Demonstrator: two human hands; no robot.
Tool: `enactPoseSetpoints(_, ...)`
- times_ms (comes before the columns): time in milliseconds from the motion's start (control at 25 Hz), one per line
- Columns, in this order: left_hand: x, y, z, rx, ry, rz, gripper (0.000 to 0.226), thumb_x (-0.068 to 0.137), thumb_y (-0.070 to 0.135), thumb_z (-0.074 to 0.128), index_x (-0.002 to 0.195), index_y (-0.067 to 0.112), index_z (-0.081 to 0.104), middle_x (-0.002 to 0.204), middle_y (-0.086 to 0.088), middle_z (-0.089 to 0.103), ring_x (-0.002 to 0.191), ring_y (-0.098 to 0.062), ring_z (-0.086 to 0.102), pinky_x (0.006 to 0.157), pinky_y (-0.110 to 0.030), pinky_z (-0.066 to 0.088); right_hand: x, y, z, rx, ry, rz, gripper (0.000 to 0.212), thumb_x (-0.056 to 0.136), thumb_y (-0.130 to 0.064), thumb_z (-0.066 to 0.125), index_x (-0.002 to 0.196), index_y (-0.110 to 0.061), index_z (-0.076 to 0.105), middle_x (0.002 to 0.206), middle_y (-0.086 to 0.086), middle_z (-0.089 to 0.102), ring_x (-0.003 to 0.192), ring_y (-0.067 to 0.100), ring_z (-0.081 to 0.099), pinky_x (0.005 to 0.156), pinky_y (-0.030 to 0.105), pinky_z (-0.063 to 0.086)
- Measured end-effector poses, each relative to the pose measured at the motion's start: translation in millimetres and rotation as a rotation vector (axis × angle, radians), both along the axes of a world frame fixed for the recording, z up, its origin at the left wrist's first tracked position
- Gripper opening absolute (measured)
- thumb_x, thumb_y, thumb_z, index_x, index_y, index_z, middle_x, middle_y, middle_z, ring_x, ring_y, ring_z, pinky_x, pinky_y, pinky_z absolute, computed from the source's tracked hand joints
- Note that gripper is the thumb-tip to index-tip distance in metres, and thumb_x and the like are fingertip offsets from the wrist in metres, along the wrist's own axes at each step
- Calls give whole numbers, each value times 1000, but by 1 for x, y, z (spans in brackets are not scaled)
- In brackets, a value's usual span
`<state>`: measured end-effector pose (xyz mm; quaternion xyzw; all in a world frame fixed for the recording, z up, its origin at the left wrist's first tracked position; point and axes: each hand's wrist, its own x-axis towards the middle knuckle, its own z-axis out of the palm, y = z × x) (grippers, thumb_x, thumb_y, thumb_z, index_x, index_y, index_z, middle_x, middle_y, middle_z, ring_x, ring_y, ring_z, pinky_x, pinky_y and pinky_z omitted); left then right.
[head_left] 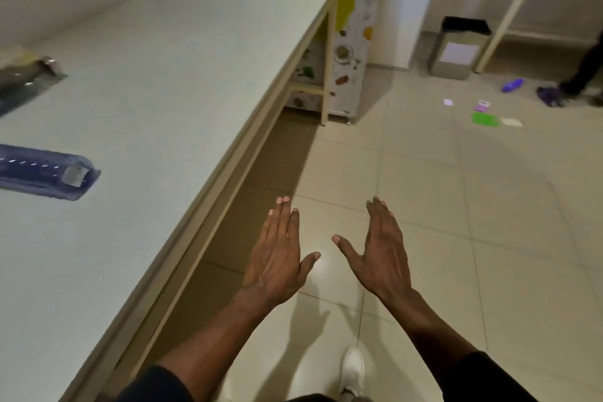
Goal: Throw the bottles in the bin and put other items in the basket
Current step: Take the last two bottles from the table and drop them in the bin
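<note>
Both hands, left hand point(277, 258) and right hand point(380, 254), were open and empty, far from the bin point(458, 49); the litter beside it risked being missed.

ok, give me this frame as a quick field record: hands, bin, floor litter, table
left hand: open, empty, held over the floor
right hand: open, empty, beside the left
bin: far right, on the floor by the wall, black liner
bottle: blue, lying on the floor near the bin
floor litter: green card, small packet, pale papers
table: at left, blue case near its left edge
basket: not in view
</note>
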<state>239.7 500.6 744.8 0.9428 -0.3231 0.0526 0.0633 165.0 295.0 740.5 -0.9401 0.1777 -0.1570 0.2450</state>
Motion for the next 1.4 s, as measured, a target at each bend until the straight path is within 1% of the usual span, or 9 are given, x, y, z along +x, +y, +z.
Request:
enactPoseSetpoints(320, 63, -4, 72, -128, -116, 405, 96, 101, 69, 34, 164, 2, 7, 174, -18, -8, 161, -28, -14, 132, -47, 6, 126, -18, 44, 1, -108, 402, 94, 92, -69, 57, 159, -13, 23, 171, 7, 20, 158, 19, 13, 127, 47, 22)
enactPoseSetpoints(480, 89, 34, 97, -159, -184, 598, 94, 102, 67, 39, 163, 0, 15, 174, -20, -1, 162, -31, -7, 131, -50, 10, 180, 23, 66, 105, -163, 581, 96, 90, -75, 53, 161, -18, 21, 170, 5, 21, 158, 18, 14, 126, 48, 25)
enactPoseSetpoints(640, 114, 85, 116, -245, -229, 821, 95, 100, 69, 43, 165, 7, 12, 175, -12, -5, 162, -25, -8, 131, -43, 5, 234, 87, 88, 186, -221, 755, 95, 90, -69, 62, 160, -18, 24, 169, 4, 24, 157, 17, 17, 124, 50, 29)
enactPoseSetpoints(720, 132, 116, 125, -291, -254, 913, 97, 98, 71, 48, 165, 10, 13, 176, -9, -3, 162, -25, -3, 127, -41, 7, 262, 122, 100, 201, -211, 821, 95, 91, -72, 58, 162, -22, 21, 170, 1, 20, 157, 16, 15, 122, 51, 33)
enactPoseSetpoints(920, 184, 181, 136, -405, -236, 1148, 105, 94, 70, 56, 164, 4, 13, 174, -19, 8, 161, -35, 10, 130, -49, 15, 327, 183, 124, 77, -172, 961, 95, 92, -78, 48, 164, -26, 13, 173, -5, 10, 159, 16, 8, 128, 44, 21)
enactPoseSetpoints(1120, 215, 229, 137, -520, -185, 1320, 111, 91, 65, 63, 165, 6, 5, 173, -20, 9, 160, -39, 12, 129, -50, 10, 397, 240, 138, -3, -207, 1062, 95, 93, -74, 51, 163, -17, 20, 172, 2, 16, 158, 19, 13, 128, 44, 18)
enactPoseSetpoints(1200, 228, 246, 134, -490, -167, 1394, 110, 87, 67, 68, 163, 7, 16, 168, -23, 25, 154, -42, 26, 127, -54, 22, 421, 259, 144, -35, -194, 1099, 95, 93, -73, 51, 163, -17, 20, 172, 2, 15, 159, 20, 12, 129, 42, 16)
enactPoseSetpoints(1280, 243, 256, 132, -443, -112, 1471, 108, 81, 67, 75, 157, 5, 28, 157, -23, 40, 143, -43, 42, 117, -57, 39, 453, 280, 150, -72, -189, 1153, 94, 94, -74, 49, 163, -18, 19, 172, 3, 15, 159, 21, 11, 129, 42, 15)
enactPoseSetpoints(1400, 265, 268, 130, -495, -48, 1548, 107, 77, 62, 82, 152, 5, 31, 150, -21, 46, 129, -42, 53, 105, -55, 50, 513, 314, 155, -154, -211, 1240, 95, 94, -75, 46, 162, -14, 20, 171, 7, 18, 158, 24, 15, 129, 43, 16)
